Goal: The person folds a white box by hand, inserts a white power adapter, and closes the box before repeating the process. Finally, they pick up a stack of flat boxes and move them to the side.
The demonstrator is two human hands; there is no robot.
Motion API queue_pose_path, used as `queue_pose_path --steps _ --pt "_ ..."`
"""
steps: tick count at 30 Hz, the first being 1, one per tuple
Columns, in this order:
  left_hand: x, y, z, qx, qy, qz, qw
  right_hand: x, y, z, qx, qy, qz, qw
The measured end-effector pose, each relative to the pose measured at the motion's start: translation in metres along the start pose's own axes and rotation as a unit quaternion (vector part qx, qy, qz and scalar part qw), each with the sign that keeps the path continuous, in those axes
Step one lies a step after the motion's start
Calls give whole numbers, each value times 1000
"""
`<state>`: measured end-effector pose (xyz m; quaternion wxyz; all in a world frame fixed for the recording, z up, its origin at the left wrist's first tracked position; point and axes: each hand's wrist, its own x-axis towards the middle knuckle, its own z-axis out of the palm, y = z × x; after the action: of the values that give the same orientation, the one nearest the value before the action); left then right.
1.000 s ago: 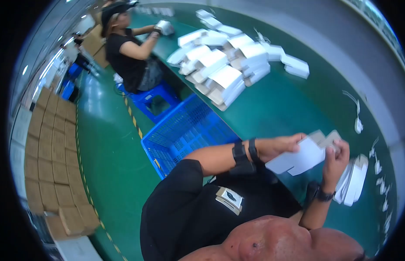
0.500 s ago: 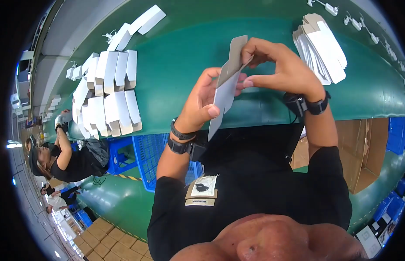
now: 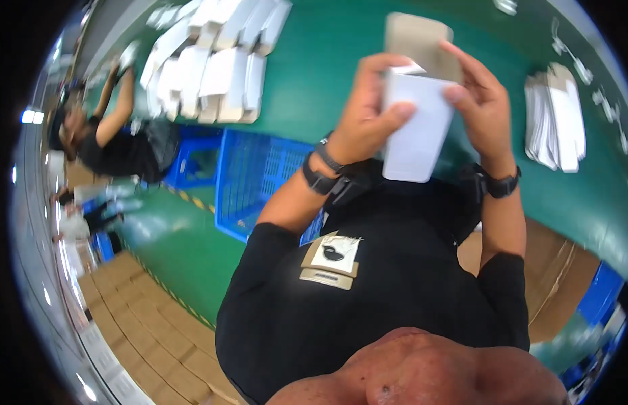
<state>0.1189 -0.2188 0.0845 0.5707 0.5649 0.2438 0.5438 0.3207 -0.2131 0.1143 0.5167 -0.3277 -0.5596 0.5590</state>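
Between my two hands is a white folding carton (image 3: 419,128), held up over the table's near edge. Its brown-grey inner flap (image 3: 422,40) points away from me, and its white face is turned up. My left hand (image 3: 376,111) grips the left edge, thumb lying on the white face. On the other side my right hand (image 3: 481,101) pinches the right edge, with a finger up at the flap and the thumb near the fold. A small white side flap shows beside my left fingers. The carton's underside is hidden.
Standing white cartons (image 3: 216,74) crowd the green table (image 3: 327,40) at left. Flat cartons (image 3: 555,118) are stacked at right, near white adapters with cords (image 3: 605,108). A blue crate (image 3: 260,175) and an open brown box (image 3: 560,277) stand below the edge. A co-worker (image 3: 101,131) works far left.
The carton has turned from edge-on to showing its white face. My left hand has shifted right and both hands now hold its sides. The view has swung, moving the table items.
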Motion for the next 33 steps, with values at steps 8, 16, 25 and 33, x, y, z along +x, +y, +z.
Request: queue_pose_path --steps 8,16,25,33 --pt "-46 -11 -7 -166 -1 -103 981 -15 16 13 -272 -81 -126 951" --pt "-25 -19 -17 -60 -7 -58 996 0 21 20 -226 -32 -123 966" --pt "-17 -26 -18 -20 -50 -9 999 5 10 10 -153 -23 8 988" --pt "-57 -10 -39 -43 -17 -63 997 3 0 41 -218 -149 45 963"
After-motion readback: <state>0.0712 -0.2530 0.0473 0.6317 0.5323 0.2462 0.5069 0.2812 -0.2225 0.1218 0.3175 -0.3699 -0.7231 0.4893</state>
